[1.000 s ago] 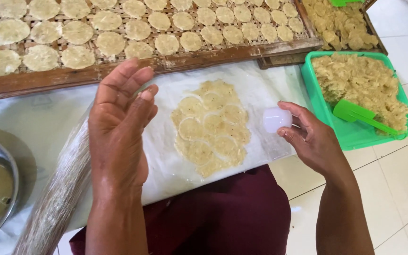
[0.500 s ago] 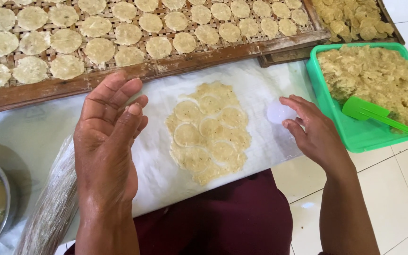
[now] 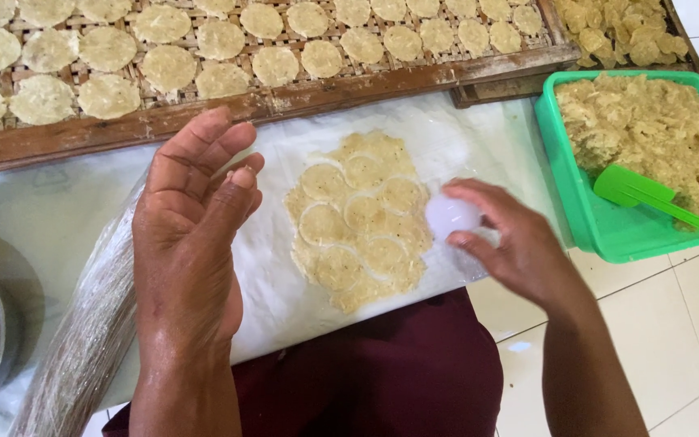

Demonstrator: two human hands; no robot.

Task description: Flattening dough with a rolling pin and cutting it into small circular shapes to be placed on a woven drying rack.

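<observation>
From up here I see my right hand (image 3: 519,251) curled around a small clear round plastic cutter cup (image 3: 451,217), fingers and thumb closed on its rim, its mouth pressed down at the right edge of the flattened sheet of pale yellowish dough (image 3: 362,218) that lies on the white plastic sheet (image 3: 479,137) spread across my lap and the floor. My left hand (image 3: 192,235) is raised above the left part of that sheet, palm turned up and toward me, fingers loosely spread and slightly bent, holding nothing that I can make out. The dough sheet already carries a cluster of round cut outlines, about eight or nine by my count, packed close together and still sitting in place among the scraps between them; none of those rounds looks lifted out yet. The uncut dough I can see is mostly the ragged margin around them, so I judge the cutting of this sheet close to finished, with lifting the rounds off still to do. Beyond the sheet, the woven bamboo drying tray with a wooden frame (image 3: 285,101) is nearly covered with rows of finished thin dough discs (image 3: 167,66), though a little room shows near its front edge. To my right, the green plastic tub (image 3: 588,222) holds plenty of raw shredded dough with a green spatula (image 3: 649,194) resting in it, so there is much material left to press and cut.
</observation>
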